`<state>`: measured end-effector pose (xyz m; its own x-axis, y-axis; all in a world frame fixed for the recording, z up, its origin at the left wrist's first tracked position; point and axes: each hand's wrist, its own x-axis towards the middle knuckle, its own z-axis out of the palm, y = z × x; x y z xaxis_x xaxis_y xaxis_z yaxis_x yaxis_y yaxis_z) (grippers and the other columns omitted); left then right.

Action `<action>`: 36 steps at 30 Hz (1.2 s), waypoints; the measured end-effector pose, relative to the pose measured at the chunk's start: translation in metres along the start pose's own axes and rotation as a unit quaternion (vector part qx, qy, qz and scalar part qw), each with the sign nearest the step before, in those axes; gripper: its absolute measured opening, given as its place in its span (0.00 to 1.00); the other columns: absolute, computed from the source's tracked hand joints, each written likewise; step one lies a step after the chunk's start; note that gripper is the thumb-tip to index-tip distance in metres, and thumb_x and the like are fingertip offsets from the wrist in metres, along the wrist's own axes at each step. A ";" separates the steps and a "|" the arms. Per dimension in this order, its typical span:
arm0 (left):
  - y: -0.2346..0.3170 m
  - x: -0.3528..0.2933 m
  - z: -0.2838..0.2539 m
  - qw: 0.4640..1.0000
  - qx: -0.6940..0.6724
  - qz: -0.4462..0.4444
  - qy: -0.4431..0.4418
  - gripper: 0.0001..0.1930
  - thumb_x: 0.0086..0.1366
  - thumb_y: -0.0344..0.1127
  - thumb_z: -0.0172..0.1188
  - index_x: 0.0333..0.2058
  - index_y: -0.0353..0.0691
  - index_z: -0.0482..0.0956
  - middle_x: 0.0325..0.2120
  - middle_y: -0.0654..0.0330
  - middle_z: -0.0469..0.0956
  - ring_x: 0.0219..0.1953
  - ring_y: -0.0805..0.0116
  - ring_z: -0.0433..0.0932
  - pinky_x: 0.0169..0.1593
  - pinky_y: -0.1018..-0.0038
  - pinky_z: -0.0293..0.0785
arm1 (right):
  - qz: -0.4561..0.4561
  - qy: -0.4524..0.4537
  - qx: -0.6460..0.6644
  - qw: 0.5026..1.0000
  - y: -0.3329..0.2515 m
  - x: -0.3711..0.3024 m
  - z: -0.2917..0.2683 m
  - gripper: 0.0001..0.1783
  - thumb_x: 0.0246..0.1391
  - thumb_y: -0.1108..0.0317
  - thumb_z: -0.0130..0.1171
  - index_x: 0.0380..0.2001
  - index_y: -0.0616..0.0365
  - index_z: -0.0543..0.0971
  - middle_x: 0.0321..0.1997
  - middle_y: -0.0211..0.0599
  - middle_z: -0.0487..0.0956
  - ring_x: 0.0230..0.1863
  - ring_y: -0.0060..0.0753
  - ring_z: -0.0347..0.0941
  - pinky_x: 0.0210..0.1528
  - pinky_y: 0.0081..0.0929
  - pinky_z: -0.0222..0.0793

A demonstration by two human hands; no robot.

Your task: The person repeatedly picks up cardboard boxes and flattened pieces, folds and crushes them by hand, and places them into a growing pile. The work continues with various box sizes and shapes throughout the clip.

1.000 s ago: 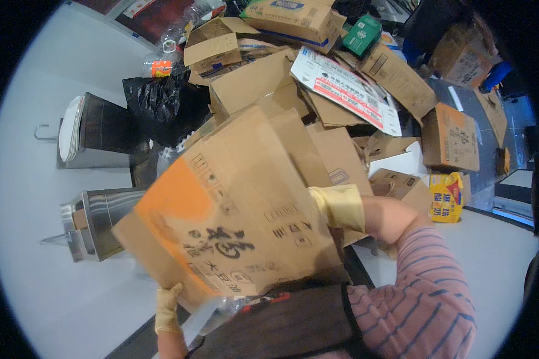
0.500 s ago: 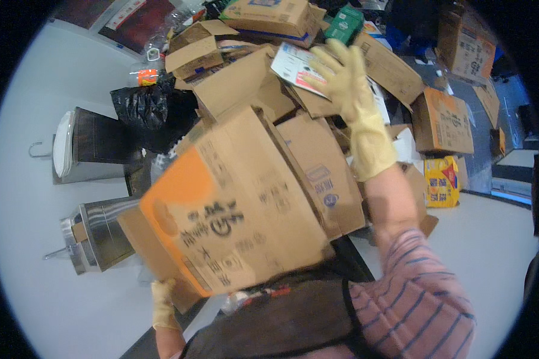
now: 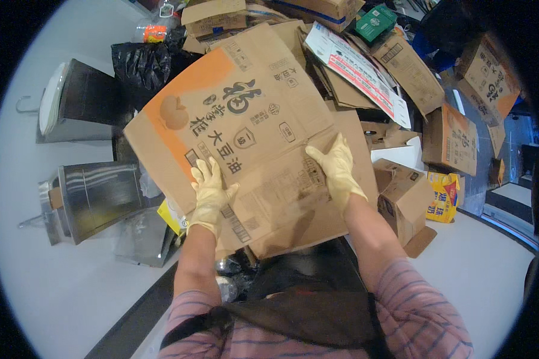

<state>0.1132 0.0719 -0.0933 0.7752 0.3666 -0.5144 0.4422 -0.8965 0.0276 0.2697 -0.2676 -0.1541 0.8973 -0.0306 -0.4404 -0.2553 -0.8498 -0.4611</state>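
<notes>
A large brown cardboard box (image 3: 257, 137) with an orange end panel and dark printing lies flattened on the pile in front of me. My left hand (image 3: 211, 194), in a pale yellow rubber glove, rests on its near left part with the fingers spread. On the near right part, my right hand (image 3: 336, 167), gloved alike, presses with thumb and fingers apart. Neither hand is wrapped round anything. Another plain cardboard piece (image 3: 359, 143) shows beneath the box along its right side.
Beyond are a white printed board (image 3: 359, 72), a green box (image 3: 375, 23) and more cartons (image 3: 407, 72). A black plastic bag (image 3: 147, 72) and metal bins (image 3: 99, 197) stand left. At right sit an open carton (image 3: 401, 197) and a yellow packet (image 3: 442, 197).
The box has gone from raised and tilted to lying flat, farther from me. My right hand has come down from the pile onto it; my left has moved from its corner onto its face.
</notes>
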 end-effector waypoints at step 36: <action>0.128 -0.102 -0.094 0.806 -0.589 0.057 -0.010 0.27 0.81 0.50 0.64 0.63 0.30 0.82 0.62 0.50 0.83 0.65 0.61 0.80 0.69 0.66 0.74 | -0.064 0.237 0.698 0.673 0.274 -0.182 -0.483 0.30 0.65 0.62 0.69 0.66 0.65 0.79 0.60 0.47 0.86 0.58 0.46 0.85 0.64 0.44 0.82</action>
<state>0.1325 -0.0567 0.0431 0.8391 0.2832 -0.4644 0.4991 -0.0611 0.8644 0.2106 -0.7494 0.1720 0.8739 -0.4496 -0.1846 0.0430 0.4498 -0.8921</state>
